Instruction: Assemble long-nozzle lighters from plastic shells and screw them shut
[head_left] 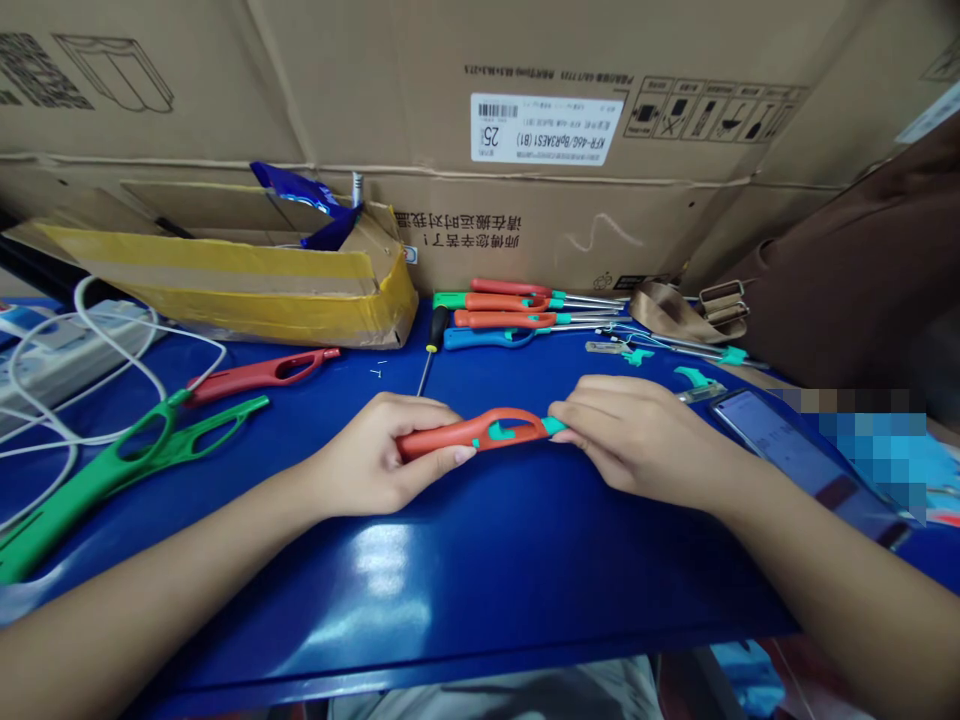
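My left hand [379,455] grips the grip end of an orange lighter body [480,431] that has a teal trigger in its loop. My right hand [634,435] is closed over its front teal end. The piece lies level just above the blue table [480,590], at the middle of the view. Whatever sticks out beyond my right hand's fingers is hidden.
A row of finished long lighters [525,310] lies at the back centre, with a black-handled screwdriver [431,345] to their left. Empty green shells [135,455] and a red shell [259,375] lie at left near white cables [67,400]. A taped cardboard box [247,285], small teal parts [694,378] and a phone [802,460] surround them.
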